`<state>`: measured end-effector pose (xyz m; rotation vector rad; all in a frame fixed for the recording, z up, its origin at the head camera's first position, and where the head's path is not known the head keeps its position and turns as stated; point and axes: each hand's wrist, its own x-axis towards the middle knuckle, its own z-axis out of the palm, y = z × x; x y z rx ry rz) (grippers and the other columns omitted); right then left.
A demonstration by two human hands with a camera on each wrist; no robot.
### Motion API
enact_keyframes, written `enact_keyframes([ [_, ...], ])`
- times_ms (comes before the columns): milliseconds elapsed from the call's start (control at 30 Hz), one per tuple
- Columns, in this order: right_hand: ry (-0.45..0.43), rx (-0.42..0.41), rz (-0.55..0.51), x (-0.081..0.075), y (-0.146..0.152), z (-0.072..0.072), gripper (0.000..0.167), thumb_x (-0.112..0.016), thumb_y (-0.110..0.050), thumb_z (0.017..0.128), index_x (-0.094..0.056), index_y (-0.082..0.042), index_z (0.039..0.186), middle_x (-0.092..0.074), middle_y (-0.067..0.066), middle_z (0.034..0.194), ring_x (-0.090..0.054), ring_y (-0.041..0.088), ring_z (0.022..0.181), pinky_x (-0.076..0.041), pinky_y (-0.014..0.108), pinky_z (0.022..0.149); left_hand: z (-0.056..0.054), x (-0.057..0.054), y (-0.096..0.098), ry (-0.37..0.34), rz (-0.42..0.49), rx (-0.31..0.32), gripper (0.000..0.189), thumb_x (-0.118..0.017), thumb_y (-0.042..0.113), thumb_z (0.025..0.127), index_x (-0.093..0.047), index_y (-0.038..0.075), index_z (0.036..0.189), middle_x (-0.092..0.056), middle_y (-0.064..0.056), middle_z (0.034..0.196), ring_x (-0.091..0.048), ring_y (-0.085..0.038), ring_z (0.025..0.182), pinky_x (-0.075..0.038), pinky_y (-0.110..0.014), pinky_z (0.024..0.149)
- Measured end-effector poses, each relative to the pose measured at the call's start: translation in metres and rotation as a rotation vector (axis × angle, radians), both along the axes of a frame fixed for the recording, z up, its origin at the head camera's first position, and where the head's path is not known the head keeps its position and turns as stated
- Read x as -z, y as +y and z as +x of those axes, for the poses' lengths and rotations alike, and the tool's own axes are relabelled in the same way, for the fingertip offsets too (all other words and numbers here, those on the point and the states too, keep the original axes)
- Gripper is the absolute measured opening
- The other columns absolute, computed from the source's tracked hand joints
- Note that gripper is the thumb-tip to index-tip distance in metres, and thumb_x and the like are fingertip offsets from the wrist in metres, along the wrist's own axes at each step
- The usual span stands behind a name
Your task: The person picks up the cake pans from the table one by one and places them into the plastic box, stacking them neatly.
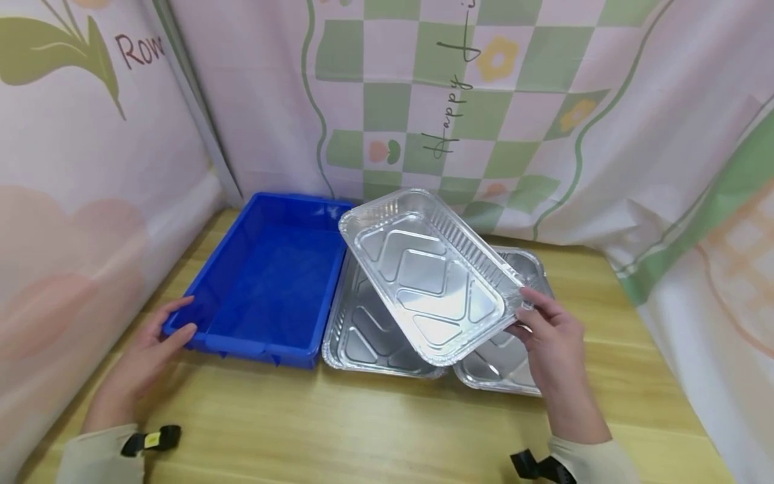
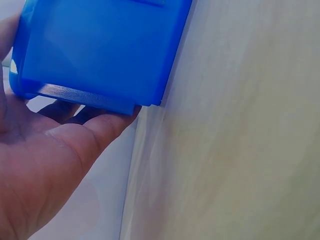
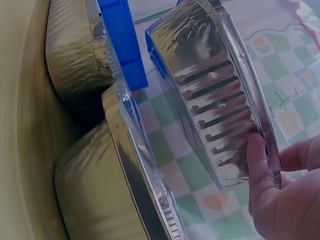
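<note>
My right hand [image 1: 553,336] pinches the near right corner of a silver foil tray [image 1: 423,269], thumb on one side of the rim and fingers on the other. That tray is tilted and raised above two other foil trays. Of these, the left foil tray [image 1: 369,329] and the right foil tray [image 1: 502,356] both lie on the table, partly covered by the raised one. At the near left corner of a blue plastic bin [image 1: 266,346], my left hand [image 1: 145,353] grips the wall. The left wrist view shows its fingers against the bin's side [image 2: 100,55].
The wooden table [image 1: 338,423] extends in front of the bin and trays. Printed curtains [image 1: 272,81] hang behind and along both sides, close to the bin's left and back. The bin stands right beside the left foil tray.
</note>
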<state>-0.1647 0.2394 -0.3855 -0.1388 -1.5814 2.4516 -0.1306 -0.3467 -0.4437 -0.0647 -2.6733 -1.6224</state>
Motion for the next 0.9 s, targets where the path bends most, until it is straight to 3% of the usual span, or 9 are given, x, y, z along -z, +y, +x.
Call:
enact_keyframes([
  [300,-0.066,-0.008,0.071,-0.004,-0.024,-0.007,0.031,-0.055,0.014,0.091,-0.06,0.008,0.12,-0.057,0.013,0.104,-0.064,0.02,0.079,-0.058,0.033,0.075,0.0,-0.001,0.0,0.004,0.011,0.008,0.059,-0.052,0.025,0.103,-0.025,0.018,0.155,-0.012,-0.028,0.156,-0.007,-0.051,0.137,-0.01,-0.075,0.101],
  [533,-0.072,-0.015,0.132,-0.003,-0.047,-0.013,0.032,-0.051,0.016,0.089,-0.056,0.013,0.121,-0.055,0.012,0.099,-0.063,0.018,0.073,-0.058,0.033,0.071,-0.002,0.0,0.0,0.016,0.006,0.007,0.059,-0.052,0.025,0.103,-0.026,0.019,0.155,-0.013,-0.029,0.156,-0.008,-0.05,0.137,-0.012,-0.076,0.101],
  [900,-0.017,-0.038,0.069,-0.007,-0.071,-0.018,0.03,-0.049,0.016,0.089,-0.055,0.013,0.118,-0.057,0.013,0.093,-0.064,0.018,0.072,-0.059,0.034,0.072,0.0,-0.001,-0.001,0.018,-0.008,0.002,0.06,-0.053,0.026,0.103,-0.026,0.017,0.155,-0.015,-0.027,0.157,-0.009,-0.05,0.139,-0.012,-0.075,0.102],
])
